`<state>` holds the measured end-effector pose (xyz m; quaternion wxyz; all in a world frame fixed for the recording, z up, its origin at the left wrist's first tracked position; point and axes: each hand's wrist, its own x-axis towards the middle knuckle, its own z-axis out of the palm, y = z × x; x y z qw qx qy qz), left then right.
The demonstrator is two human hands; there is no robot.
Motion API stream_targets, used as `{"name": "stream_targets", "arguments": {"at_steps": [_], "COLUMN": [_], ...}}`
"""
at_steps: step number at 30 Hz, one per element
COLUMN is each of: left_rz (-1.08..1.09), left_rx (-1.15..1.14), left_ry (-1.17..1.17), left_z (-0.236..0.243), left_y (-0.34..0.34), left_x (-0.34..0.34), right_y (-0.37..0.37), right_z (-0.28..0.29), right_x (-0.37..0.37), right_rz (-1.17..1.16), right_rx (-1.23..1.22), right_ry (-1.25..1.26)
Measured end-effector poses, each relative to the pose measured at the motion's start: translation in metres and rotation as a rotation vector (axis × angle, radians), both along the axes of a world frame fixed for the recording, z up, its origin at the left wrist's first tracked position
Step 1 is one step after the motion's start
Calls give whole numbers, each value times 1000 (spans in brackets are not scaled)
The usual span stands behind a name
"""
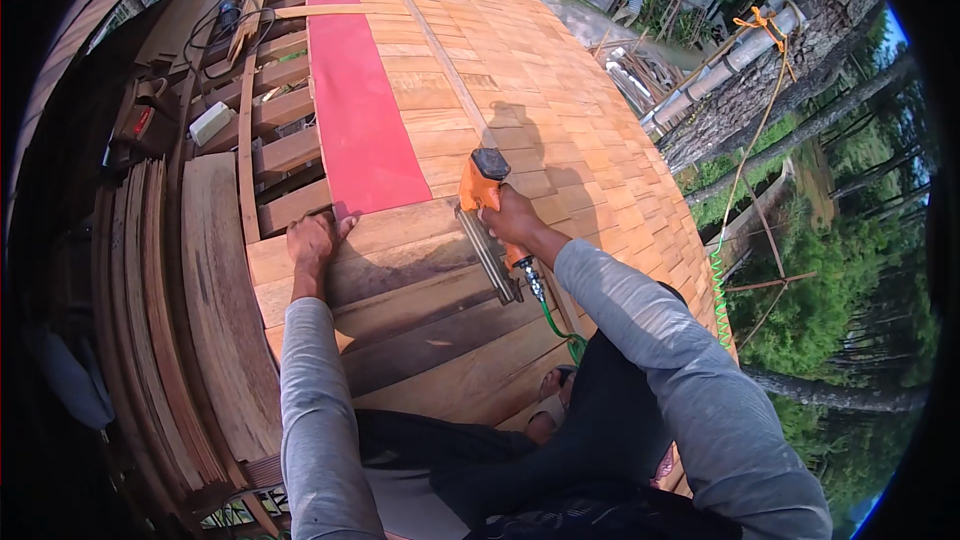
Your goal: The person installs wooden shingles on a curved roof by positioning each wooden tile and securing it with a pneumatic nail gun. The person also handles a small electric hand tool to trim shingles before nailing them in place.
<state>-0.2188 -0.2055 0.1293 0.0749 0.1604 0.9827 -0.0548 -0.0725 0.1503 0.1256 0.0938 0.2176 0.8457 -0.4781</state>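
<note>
My left hand [315, 238] grips the upper edge of a wooden plank [395, 225] beside a red membrane strip [360, 110], fingers curled and thumb out to the right. My right hand [510, 212] holds an orange and black nail gun [480, 180] by its handle, to the right of the strip's lower end. A green air hose [548, 318] runs down from the gun's handle. A long thin batten [445, 70] runs up the shingles from behind the gun.
Wooden shingles [580, 140] cover the sloping roof on the right. Open rafters [285, 110], cables and power tools are at upper left, above stacked planks [150, 320]. My foot [548, 405] is on the roof. Beyond the edge stand trees and a pole [720, 70] with a rope.
</note>
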Motion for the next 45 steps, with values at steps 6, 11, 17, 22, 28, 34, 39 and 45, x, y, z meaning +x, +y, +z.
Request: {"name": "stream_targets", "arguments": {"at_steps": [6,11,17,22,28,34,39,45], "left_rz": [27,7,22,43,49,39,7,2], "left_rx": [-25,-19,-22,-40,-42,12,20,252], "left_ry": [18,38,7,13,85,72,87,122], "left_z": [0,0,-12,11,-3,-6,-11,-11], "left_y": [-24,-2,-11,-12,-18,-18,2,-18], "left_x": [-3,-7,-2,5,-7,-6,5,9], "right_y": [-48,-24,-28,-39,-36,-33,-18,-43], "right_z": [-13,-37,-49,-36,-40,-59,-63,-26], "right_x": [-2,6,15,18,7,-19,-11,-6], "right_rz": [16,49,47,24,-51,-100,-47,-35], "right_rx": [22,92,171,111,-15,75,147,101], "right_ry": [13,51,62,-12,70,213,222,89]}}
